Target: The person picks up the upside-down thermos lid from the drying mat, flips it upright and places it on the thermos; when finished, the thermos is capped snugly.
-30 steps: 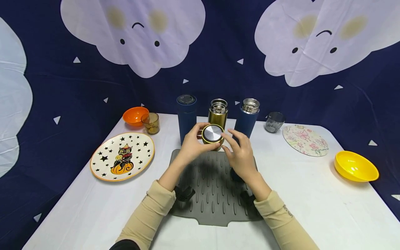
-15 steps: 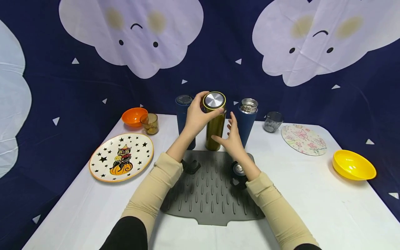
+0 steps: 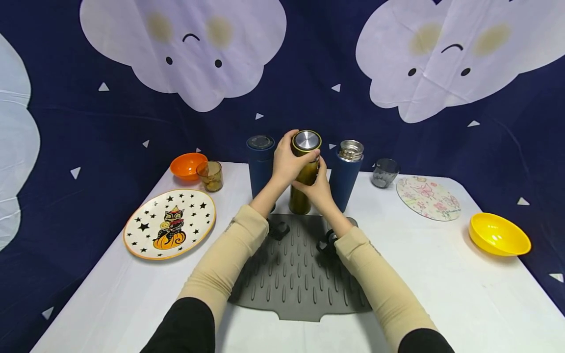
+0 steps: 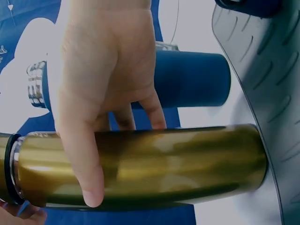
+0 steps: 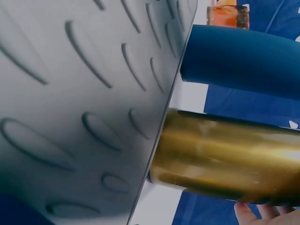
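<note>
A gold thermos bottle (image 3: 301, 202) stands upright behind the grey mat. My left hand (image 3: 288, 162) holds its lid (image 3: 306, 140), which has a brushed silver top and sits on the bottle's mouth; a dark ring shows between lid and body in the left wrist view. Lower down, my right hand (image 3: 319, 190) grips the bottle's body (image 4: 154, 164), thumb across the front. In the right wrist view only a few fingertips (image 5: 246, 214) appear below the gold body. A blue thermos (image 3: 346, 179) with an uncovered steel mouth stands right of it, and a lidded blue thermos (image 3: 260, 166) left.
The grey ridged mat (image 3: 300, 274) lies in front. A dark blue cap (image 4: 251, 5) rests on it, mostly hidden by my right wrist. Leftward are a cat plate (image 3: 169, 223), orange bowl (image 3: 189, 165) and amber glass (image 3: 211, 175); rightward, a grey glass (image 3: 385, 172), floral board (image 3: 428, 197) and yellow bowl (image 3: 499, 234).
My left hand has raised the gold lid from in front of the bottle and set it on its mouth. My right hand has moved from beside the lid to grip the bottle's body.
</note>
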The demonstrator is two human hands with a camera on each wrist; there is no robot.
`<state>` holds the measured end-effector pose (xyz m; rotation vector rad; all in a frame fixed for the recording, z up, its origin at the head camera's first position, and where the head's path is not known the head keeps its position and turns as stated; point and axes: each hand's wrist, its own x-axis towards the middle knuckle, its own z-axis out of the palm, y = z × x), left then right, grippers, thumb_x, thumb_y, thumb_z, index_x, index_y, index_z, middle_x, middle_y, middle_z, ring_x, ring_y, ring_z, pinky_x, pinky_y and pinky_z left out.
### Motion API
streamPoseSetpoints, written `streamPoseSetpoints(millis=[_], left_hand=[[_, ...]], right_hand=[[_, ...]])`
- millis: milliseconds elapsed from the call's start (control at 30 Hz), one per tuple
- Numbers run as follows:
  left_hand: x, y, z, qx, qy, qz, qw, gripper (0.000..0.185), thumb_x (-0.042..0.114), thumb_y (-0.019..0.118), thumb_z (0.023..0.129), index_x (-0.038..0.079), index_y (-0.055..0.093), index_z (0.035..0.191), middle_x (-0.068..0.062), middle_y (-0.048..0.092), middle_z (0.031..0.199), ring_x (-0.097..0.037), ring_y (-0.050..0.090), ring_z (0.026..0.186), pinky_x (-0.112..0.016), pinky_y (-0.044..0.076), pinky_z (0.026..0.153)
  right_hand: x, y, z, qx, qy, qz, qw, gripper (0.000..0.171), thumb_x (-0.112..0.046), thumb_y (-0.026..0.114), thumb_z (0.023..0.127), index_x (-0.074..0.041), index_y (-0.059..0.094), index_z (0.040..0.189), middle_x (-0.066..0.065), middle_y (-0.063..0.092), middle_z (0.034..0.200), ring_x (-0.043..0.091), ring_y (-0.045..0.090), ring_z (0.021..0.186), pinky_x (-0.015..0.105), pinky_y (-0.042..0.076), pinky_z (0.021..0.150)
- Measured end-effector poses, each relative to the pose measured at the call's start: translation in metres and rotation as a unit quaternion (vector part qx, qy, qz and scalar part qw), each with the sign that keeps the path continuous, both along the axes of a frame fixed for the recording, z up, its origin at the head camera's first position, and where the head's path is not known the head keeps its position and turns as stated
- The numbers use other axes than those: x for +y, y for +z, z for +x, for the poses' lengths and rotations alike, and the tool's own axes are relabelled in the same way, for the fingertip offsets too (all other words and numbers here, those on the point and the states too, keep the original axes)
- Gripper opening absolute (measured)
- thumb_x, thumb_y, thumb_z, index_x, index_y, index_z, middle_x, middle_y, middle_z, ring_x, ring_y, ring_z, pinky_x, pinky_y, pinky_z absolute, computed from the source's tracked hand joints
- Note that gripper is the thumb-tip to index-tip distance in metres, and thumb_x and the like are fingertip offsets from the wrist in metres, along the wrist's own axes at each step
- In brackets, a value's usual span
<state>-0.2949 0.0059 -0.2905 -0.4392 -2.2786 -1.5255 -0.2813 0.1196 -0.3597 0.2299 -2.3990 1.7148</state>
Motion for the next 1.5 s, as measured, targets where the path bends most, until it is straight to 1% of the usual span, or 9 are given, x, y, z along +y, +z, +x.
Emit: streamPoseSetpoints(millis=[167, 300, 533, 800, 933, 1067, 1233, 1367, 1500], left_hand=[[0.001, -0.004, -0.004, -0.022, -0.002, -0.005, 0.9997, 0.072, 0.034, 0.073, 0.077, 0.007, 0.041, 0.136, -0.013, 0.047, 0.131, -0.025, 0.050, 0.114, -0.034, 0.043, 0.092], [0.001, -0.006, -0.006, -0.033, -0.005, -0.004, 0.9994, 0.072, 0.035, 0.072, 0.078, 0.008, 0.040, 0.137, -0.013, 0.046, 0.133, -0.026, 0.049, 0.115, -0.034, 0.043, 0.092], [0.001, -0.009, -0.008, -0.024, -0.008, 0.012, 0.9996, 0.075, 0.031, 0.074, 0.077, 0.006, 0.037, 0.137, -0.013, 0.048, 0.130, -0.025, 0.051, 0.113, -0.033, 0.044, 0.091], [0.001, -0.011, -0.011, -0.017, -0.002, 0.026, 0.9995, 0.068, 0.031, 0.076, 0.075, 0.005, 0.042, 0.127, -0.013, 0.052, 0.119, -0.023, 0.054, 0.104, -0.031, 0.045, 0.086], [0.001, -0.013, -0.011, -0.009, -0.016, 0.030, 0.9994, 0.067, 0.030, 0.076, 0.076, 0.005, 0.041, 0.127, -0.013, 0.053, 0.120, -0.023, 0.054, 0.104, -0.031, 0.046, 0.086], [-0.001, -0.016, -0.012, -0.004, -0.042, 0.043, 0.9982, 0.067, 0.026, 0.074, 0.078, 0.004, 0.039, 0.130, -0.014, 0.052, 0.122, -0.024, 0.054, 0.105, -0.032, 0.045, 0.088], [-0.004, -0.018, -0.015, -0.015, -0.067, 0.046, 0.9966, 0.067, 0.027, 0.071, 0.081, 0.006, 0.037, 0.135, -0.014, 0.050, 0.125, -0.024, 0.053, 0.108, -0.032, 0.045, 0.089], [-0.006, -0.018, -0.016, -0.032, -0.074, 0.040, 0.9959, 0.068, 0.031, 0.069, 0.082, 0.010, 0.036, 0.138, -0.013, 0.048, 0.128, -0.024, 0.053, 0.109, -0.034, 0.047, 0.088], [-0.008, -0.017, -0.016, -0.031, -0.069, 0.021, 0.9969, 0.067, 0.032, 0.068, 0.083, 0.012, 0.038, 0.139, -0.012, 0.043, 0.132, -0.024, 0.050, 0.112, -0.034, 0.045, 0.090]], right_hand=[[0.001, -0.003, -0.005, 0.004, -0.001, 0.001, 1.000, 0.091, -0.023, 0.071, 0.081, -0.015, 0.008, 0.146, 0.013, 0.025, 0.147, 0.028, 0.031, 0.132, 0.042, 0.027, 0.107], [0.002, -0.003, -0.006, 0.002, 0.009, 0.013, 1.000, 0.091, -0.024, 0.070, 0.083, -0.013, 0.006, 0.147, 0.014, 0.024, 0.148, 0.028, 0.029, 0.133, 0.043, 0.025, 0.107], [0.003, -0.002, -0.006, 0.004, 0.017, 0.026, 1.000, 0.092, -0.024, 0.069, 0.083, -0.013, 0.004, 0.147, 0.014, 0.023, 0.148, 0.028, 0.028, 0.134, 0.043, 0.025, 0.108], [0.004, -0.005, -0.007, 0.004, 0.028, 0.027, 0.999, 0.093, -0.023, 0.069, 0.084, -0.013, 0.002, 0.147, 0.015, 0.024, 0.147, 0.029, 0.031, 0.132, 0.044, 0.027, 0.106], [0.005, -0.005, -0.006, 0.003, 0.032, 0.029, 0.999, 0.093, -0.024, 0.068, 0.084, -0.014, 0.001, 0.147, 0.015, 0.022, 0.148, 0.029, 0.030, 0.133, 0.044, 0.027, 0.106], [0.006, -0.003, -0.005, 0.008, 0.035, 0.030, 0.999, 0.092, -0.024, 0.068, 0.084, -0.014, 0.001, 0.147, 0.015, 0.022, 0.148, 0.029, 0.029, 0.133, 0.045, 0.027, 0.106], [0.005, -0.003, -0.006, 0.012, 0.036, 0.028, 0.999, 0.092, -0.023, 0.068, 0.084, -0.014, 0.001, 0.147, 0.015, 0.021, 0.148, 0.029, 0.029, 0.133, 0.045, 0.026, 0.106], [0.005, -0.005, -0.007, 0.007, 0.034, 0.030, 0.999, 0.093, -0.025, 0.068, 0.085, -0.014, 0.000, 0.147, 0.013, 0.019, 0.150, 0.028, 0.027, 0.134, 0.045, 0.026, 0.107], [0.005, -0.006, -0.008, 0.009, 0.032, 0.028, 0.999, 0.093, -0.025, 0.068, 0.085, -0.015, 0.000, 0.147, 0.013, 0.019, 0.149, 0.028, 0.027, 0.134, 0.046, 0.025, 0.107]])
